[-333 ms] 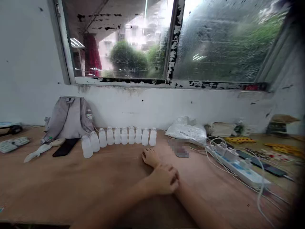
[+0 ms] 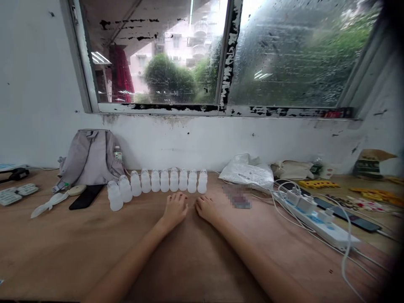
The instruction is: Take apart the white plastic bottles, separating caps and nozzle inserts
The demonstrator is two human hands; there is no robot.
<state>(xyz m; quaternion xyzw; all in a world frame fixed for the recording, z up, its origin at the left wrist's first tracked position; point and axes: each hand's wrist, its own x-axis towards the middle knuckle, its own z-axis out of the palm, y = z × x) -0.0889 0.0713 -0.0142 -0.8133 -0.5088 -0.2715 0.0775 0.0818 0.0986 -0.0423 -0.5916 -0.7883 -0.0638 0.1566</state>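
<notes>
My left grip point(image 2: 176, 209) and right grip point(image 2: 206, 209) rest loose, empty, near the bottles point(image 2: 164, 181): ten stand lined up, none left lying.

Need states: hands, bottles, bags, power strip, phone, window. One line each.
Left hand: palm down, holding nothing
Right hand: palm down, holding nothing
White bottles: ten, upright, in a row
Backpack: upright; zip state unclear
Plastic bag: crumpled
Power strip: plugs inserted; power unclear
Phone: flat, screen dark
Window: open or shut unclear
</notes>
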